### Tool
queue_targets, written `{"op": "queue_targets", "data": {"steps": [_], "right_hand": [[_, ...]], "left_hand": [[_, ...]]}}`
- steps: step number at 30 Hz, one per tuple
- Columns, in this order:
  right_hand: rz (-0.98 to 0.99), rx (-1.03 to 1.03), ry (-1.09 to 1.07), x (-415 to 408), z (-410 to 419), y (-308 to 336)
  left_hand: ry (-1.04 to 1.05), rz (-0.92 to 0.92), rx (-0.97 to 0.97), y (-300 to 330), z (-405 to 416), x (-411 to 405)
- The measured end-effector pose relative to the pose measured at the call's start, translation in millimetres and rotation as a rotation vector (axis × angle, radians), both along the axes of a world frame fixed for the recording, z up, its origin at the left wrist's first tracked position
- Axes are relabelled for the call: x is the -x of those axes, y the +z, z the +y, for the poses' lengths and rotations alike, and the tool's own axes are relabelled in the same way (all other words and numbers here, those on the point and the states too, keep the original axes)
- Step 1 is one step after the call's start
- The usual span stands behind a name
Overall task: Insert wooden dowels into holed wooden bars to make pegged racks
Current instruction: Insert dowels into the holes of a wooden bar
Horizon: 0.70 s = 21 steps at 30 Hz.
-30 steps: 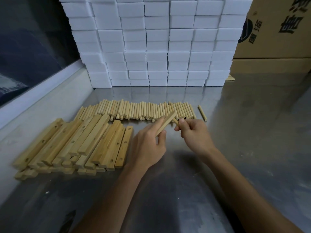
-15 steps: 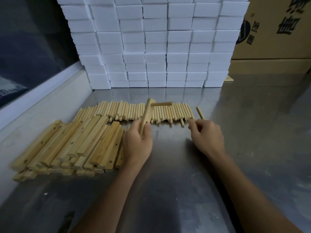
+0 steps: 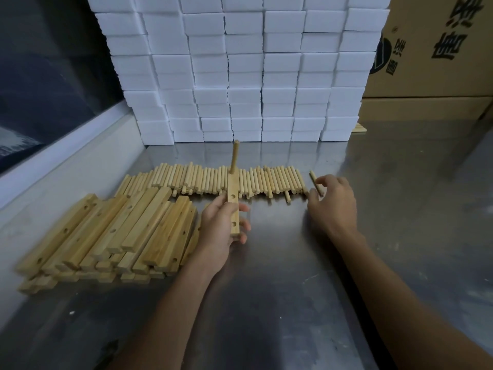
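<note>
Now holding one wooden bar [image 3: 232, 206] in the left hand [image 3: 222, 231], fingers curled round its near end, well out from the table's [image 3: 293, 289] left edge. Pointing away toward the far edge, with holes showing on top. Already carrying one peg [image 3: 234, 156], standing straight up from the far hole.

Reaching out with the right hand [image 3: 333, 202] to a loose dowel [image 3: 316, 182] at the right end of the row. Pinching or just touching it with bent fingertips; cannot tell which. Lying flat on the table, just apart from the others.

Spread behind the hands, a long row of dowels [image 3: 213, 178], side by side, running left to right across the middle of the table. Piled near the left edge, a stack of bars [image 3: 112, 236], some with holes showing.

Stacked along the far edge, a wall of white blocks [image 3: 240, 70]. Sitting at the far right corner, brown cardboard boxes [image 3: 437, 62] with dark print.
</note>
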State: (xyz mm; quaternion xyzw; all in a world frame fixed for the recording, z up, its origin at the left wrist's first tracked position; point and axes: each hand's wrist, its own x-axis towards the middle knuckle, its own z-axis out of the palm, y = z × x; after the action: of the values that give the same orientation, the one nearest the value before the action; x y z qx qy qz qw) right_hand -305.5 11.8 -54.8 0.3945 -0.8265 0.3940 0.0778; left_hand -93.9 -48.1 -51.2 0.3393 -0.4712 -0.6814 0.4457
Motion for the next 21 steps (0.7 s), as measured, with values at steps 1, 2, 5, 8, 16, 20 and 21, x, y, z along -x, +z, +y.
{"op": "queue_targets", "data": {"steps": [1,2,5,8,16,20,21], "right_hand": [[0.016,-0.026,-0.015,2.3,-3.8,1.1],[0.02,-0.058,-0.03,5.0,-7.9,2.2],[0.012,-0.21,-0.086,11.5,-19.3,6.2],[-0.045,-0.283,-0.134,15.1,-26.6,11.5],[0.015,-0.45,-0.25,9.4,-22.6,14.7],[-0.072,-0.051,-0.078,-10.8,-7.0,20.6],[-0.138,0.075,-0.012,-18.4,-3.0,23.5]], "left_hand": [[-0.023,-0.019,0.014,0.1,-0.8,-0.6],[-0.045,-0.033,0.031,-0.1,-1.1,-1.2],[-0.078,-0.033,0.04,-0.3,-1.5,-2.1],[-0.085,-0.022,0.039,-0.9,-1.7,-1.5],[-0.074,0.001,0.045,-4.5,-4.8,-0.6],[-0.045,0.025,0.035,-6.9,-5.3,0.5],[-0.04,0.031,0.031,-7.4,-5.6,0.7]]}}
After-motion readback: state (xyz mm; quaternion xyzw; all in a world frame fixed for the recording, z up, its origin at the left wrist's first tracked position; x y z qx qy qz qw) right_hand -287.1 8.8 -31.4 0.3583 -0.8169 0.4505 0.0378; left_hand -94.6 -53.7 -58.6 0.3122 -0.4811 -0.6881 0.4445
